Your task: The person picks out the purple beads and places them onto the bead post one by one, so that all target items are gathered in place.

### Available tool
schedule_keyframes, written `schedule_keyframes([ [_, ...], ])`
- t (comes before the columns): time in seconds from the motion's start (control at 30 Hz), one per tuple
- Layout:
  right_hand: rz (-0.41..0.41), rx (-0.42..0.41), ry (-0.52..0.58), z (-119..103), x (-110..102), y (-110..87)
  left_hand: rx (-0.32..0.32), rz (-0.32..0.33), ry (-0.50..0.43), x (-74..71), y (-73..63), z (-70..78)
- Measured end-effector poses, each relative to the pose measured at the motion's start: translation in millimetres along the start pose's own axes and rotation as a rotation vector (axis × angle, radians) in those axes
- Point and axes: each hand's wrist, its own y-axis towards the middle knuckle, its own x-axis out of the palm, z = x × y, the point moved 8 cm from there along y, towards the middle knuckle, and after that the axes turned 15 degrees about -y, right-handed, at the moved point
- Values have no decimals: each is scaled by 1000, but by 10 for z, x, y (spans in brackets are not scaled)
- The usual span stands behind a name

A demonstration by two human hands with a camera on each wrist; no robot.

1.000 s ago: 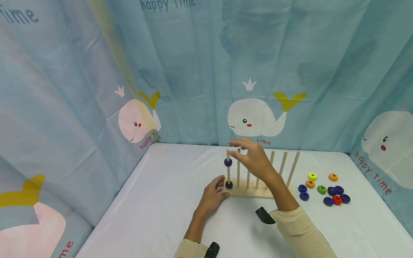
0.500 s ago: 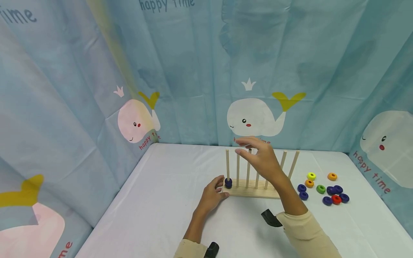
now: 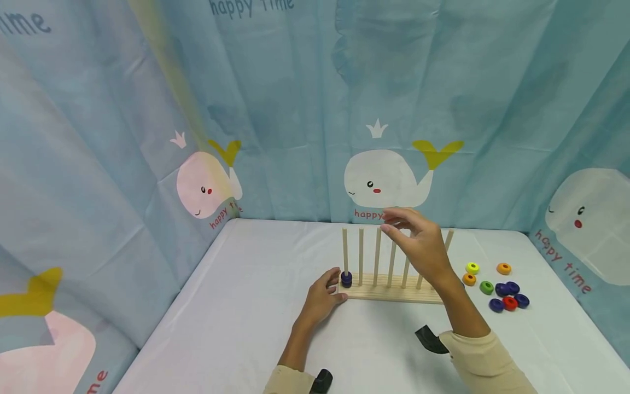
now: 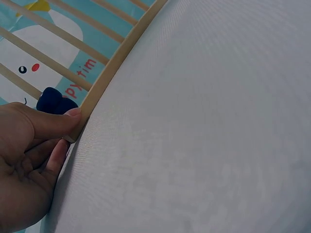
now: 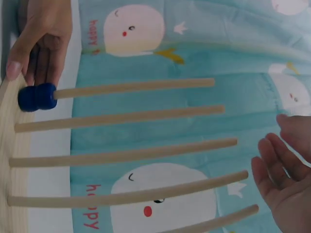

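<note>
Along the left, we see the blue curtain [image 3: 285,109] come down to the table's left edge. From that edge of the white-clothed table [image 3: 236,301], a broad stretch of bare cloth runs across to our left hand [image 3: 320,298]. With this hand we pinch the front left corner of the wooden rack [image 3: 394,295], thumb and fingers clamped on its base. The rack stands near the middle of the table, closer to the far edge than to the front, with cloth between it and both.

On its leftmost peg [image 3: 345,249] we have two blue rings [image 3: 346,279], stacked at the foot. Over the pegs farther right hangs our right hand [image 3: 425,246], well apart from the other, its thumb and fingers parted and loosely curved; its forearm covers part of the rack's right end.

Beyond the rack, a sliver of blue shows beside our wrist, then a yellow ring [image 3: 472,268], an orange ring [image 3: 469,279] and a green ring [image 3: 486,288]. Next come a second orange ring [image 3: 503,268] and a red ring [image 3: 510,302] among blue ones, with more cloth reaching the right edge.
</note>
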Motion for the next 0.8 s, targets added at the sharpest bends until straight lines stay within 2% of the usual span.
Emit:
schedule_keyframes([
  [0.17,31,2,21,44,-97,-57,10,-4,-5,3,-7,5],
  [0.4,52,-3,-44,138,-239,-170,11,-1,0,4,-5,8],
  [0.53,64,-5,-45,210,-323,-244,9,-2,-5,-1,1,0],
  [0.8,83,52,-86,414,-471,-423,-7,2,7,1,5,-10],
])
